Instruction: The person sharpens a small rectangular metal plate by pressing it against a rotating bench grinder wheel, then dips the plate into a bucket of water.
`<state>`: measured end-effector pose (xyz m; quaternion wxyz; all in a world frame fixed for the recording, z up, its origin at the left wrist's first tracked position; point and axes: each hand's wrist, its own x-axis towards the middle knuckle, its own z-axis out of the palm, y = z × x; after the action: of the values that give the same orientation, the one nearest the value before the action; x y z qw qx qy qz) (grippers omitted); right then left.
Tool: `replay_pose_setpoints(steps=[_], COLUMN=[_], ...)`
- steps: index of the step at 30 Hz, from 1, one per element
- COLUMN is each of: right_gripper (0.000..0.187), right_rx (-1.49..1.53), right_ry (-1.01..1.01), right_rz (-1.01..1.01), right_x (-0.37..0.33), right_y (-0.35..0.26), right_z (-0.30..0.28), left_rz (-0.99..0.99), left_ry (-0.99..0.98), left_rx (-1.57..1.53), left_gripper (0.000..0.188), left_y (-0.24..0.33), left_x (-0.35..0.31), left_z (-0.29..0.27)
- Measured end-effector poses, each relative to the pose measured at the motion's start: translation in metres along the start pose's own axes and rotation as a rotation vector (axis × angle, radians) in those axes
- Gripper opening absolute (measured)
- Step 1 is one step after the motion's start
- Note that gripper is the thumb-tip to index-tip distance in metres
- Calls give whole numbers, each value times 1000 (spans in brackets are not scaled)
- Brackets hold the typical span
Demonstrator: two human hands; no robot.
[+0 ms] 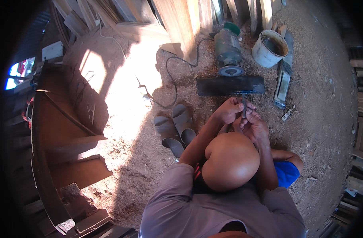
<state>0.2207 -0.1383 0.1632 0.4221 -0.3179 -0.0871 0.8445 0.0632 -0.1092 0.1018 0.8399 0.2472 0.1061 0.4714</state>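
My left hand (230, 111) and my right hand (254, 123) are close together in front of my bent knee, both closed. Between their fingers they pinch a narrow dark metal strip (243, 104), held nearly upright in the picture. What kind of tool it is I cannot make out. Its far end reaches the near edge of a long black slab (215, 86) on the ground; whether they touch is unclear. Just beyond the slab stands a green bench grinder (228, 47) with a grey round disc (231, 71) facing me.
A white bucket (264, 55) of murky liquid stands right of the grinder, beside a long narrow tool (282, 88). A black cord (170, 81) curls left. Slippers (165, 126) lie by my left arm. Wooden boards (173, 22) lean behind; a brown wooden frame (66, 135) stands left.
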Motion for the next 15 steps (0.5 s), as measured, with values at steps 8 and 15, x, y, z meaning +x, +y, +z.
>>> replay_pose_setpoints(steps=[8,15], right_gripper=[6,6], right_rx=[-93,-85], right_ry=[-16,-17], right_rz=[11,14], right_x=[2,0], right_y=[-6,-11], right_z=[3,7], left_rz=[-18,42], left_ry=[-68,-36], left_rx=[-132,-84], left_gripper=[36,33], left_y=[0,-6], left_x=[5,10], left_z=[-2,-8])
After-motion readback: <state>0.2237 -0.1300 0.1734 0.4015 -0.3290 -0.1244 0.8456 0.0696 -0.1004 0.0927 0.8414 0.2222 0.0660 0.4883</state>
